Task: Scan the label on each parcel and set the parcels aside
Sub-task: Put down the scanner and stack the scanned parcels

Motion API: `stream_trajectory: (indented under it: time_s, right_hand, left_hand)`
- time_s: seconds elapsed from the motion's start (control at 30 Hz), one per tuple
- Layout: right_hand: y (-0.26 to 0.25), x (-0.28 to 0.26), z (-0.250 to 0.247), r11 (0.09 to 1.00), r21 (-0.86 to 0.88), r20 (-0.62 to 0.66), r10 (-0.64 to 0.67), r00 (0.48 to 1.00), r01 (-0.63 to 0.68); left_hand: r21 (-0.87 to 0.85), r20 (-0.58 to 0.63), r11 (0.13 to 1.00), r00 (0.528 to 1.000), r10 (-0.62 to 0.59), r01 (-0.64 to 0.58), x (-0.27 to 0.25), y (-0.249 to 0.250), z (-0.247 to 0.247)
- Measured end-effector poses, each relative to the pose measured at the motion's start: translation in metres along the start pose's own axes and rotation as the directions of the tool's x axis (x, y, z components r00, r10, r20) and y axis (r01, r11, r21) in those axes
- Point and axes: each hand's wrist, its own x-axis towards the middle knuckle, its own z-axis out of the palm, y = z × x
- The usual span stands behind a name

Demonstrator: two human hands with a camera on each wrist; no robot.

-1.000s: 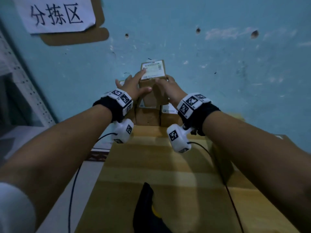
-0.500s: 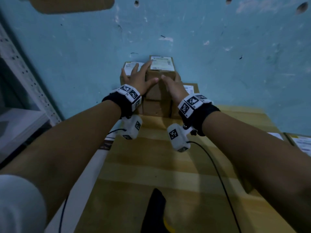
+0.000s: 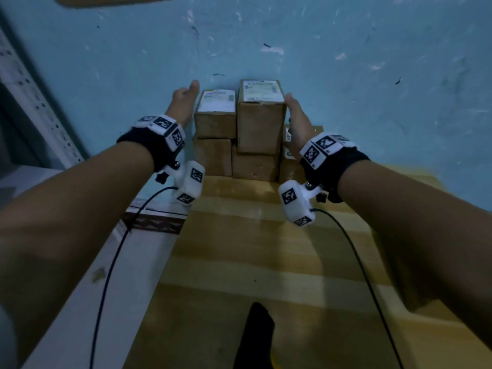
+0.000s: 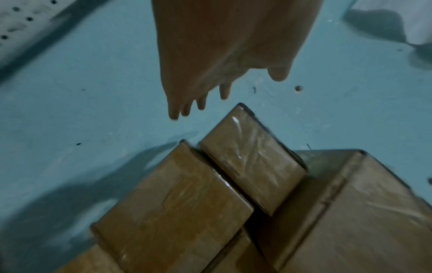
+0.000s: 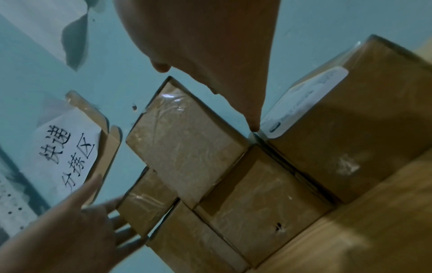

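Several brown cardboard parcels are stacked against the blue wall at the far end of the wooden surface [image 3: 253,249]. The tallest parcel [image 3: 261,126] has a white label [image 3: 262,91] on top. A shorter labelled parcel [image 3: 216,121] stands to its left. My left hand [image 3: 183,102] hovers left of the stack with straight fingers [image 4: 187,109], clear of the boxes. My right hand [image 3: 296,118] is flat beside the tall parcel's right side. Its fingertip [image 5: 254,125] ends by another labelled parcel [image 5: 350,129]; I cannot tell if it touches. A black scanner [image 3: 254,339] lies near me.
A perforated metal shelf post [image 3: 32,107] stands at the left. Below it is a white ledge [image 3: 80,302] crossed by the wrist cameras' black cables. A paper sign [image 5: 67,147] on a cardboard backing hangs on the wall left of the stack.
Both hands have come off the top parcel and moved apart, left hand to the stack's left, right hand to its right. The top parcel now stands on the stack by itself.
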Motion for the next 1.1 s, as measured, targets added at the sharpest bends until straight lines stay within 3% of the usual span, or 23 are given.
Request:
stream_trajectory:
  time_s: [0.1,0.27,0.67,0.9,1.1]
  right_hand:
    - [0.001,0.001,-0.001,0.994,0.109,0.093,0.0,0.996,-0.01]
    - [0.018,0.025,0.012,0.98,0.197,0.148,0.0,0.989,-0.03]
    - [0.037,0.061,0.029,0.975,0.222,0.088,-0.007,0.996,-0.013]
    - [0.065,0.108,0.023,0.962,0.272,0.072,-0.001,0.997,-0.018]
    - [0.022,0.033,0.025,0.978,0.2,0.188,0.015,0.982,-0.053]
  left_hand:
    - [-0.171,0.153,0.965,0.973,-0.171,0.197,0.002,-0.01,-0.001]
    - [-0.232,0.292,0.926,0.929,-0.226,0.298,0.006,-0.019,0.009]
    - [-0.212,0.248,0.923,0.931,-0.267,0.321,0.021,-0.026,0.005]
    - [-0.25,0.259,0.917,0.934,-0.246,0.311,0.025,-0.032,0.006]
    - [-0.246,0.269,0.924,0.936,-0.226,0.294,0.024,-0.028,0.001]
